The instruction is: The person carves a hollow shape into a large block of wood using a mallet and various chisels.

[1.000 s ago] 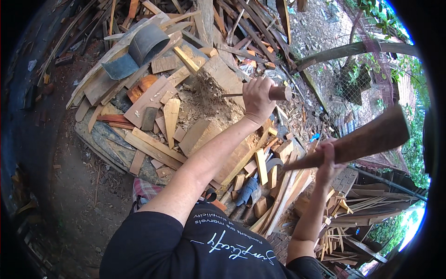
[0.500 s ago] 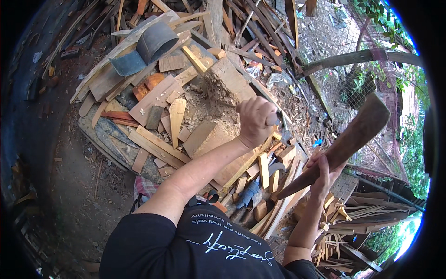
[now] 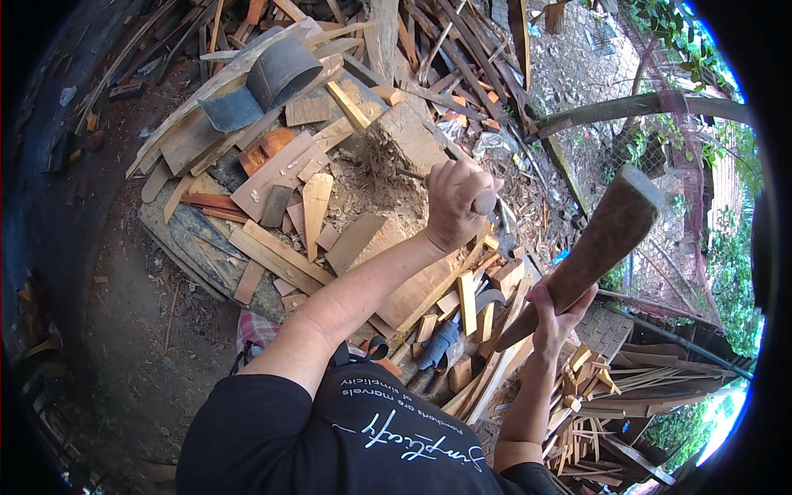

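My left hand is wrapped round the wooden handle of a chisel. Its thin metal blade reaches left from my fist to the rough, cut face of a thick wooden block; whether the edge touches the wood is hard to see. My right hand grips the narrow end of a dark wooden mallet, club-shaped. The mallet's broad end is raised up and to the right, apart from the chisel handle. Wood chips lie beside the block's cut face.
Offcuts, such as a pale wedge and flat boards, cover the work surface. A curved dark sheet lies at the far left. A blue cloth-wrapped thing rests near my body. Stacked timber stands behind, sticks at right.
The mallet's broad end has swung left, toward my left hand, and its end face now shows. My left fist has turned slightly, with more of the chisel blade visible.
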Motion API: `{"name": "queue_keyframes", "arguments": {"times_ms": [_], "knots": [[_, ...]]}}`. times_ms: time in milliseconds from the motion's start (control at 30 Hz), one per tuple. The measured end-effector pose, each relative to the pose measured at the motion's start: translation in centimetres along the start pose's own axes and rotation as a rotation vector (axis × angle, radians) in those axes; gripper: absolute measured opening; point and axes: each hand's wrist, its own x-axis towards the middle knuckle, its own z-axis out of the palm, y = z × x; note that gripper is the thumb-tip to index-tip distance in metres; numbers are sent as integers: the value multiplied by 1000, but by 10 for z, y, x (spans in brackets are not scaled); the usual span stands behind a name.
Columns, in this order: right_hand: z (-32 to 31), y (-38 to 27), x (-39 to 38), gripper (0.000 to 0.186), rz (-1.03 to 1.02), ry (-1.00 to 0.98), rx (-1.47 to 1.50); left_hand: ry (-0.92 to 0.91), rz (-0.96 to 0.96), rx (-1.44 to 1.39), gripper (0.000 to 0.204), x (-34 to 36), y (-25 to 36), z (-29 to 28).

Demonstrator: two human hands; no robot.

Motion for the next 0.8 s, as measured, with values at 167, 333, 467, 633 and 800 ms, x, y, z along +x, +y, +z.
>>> {"name": "queue_keyframes", "arguments": {"times_ms": [167,333,467,633,800], "knots": [[-14,-21,5,42,-299,-11,39,-204,2,-1,28,-15,-27,-6],[-5,8,-5,40,-248,-76,-199,-143,22,-21,24,-16,-32,-5],[27,10,2,42,16,-182,-501,-151,4,-9,24,-21,-40,-14],[-8,-13,6,38,-216,35,78,-119,2,2,25,-18,-39,-11],[1,26,-5,49,60,-255,-373,-151,19,-21,23,-15,-34,-3]]}}
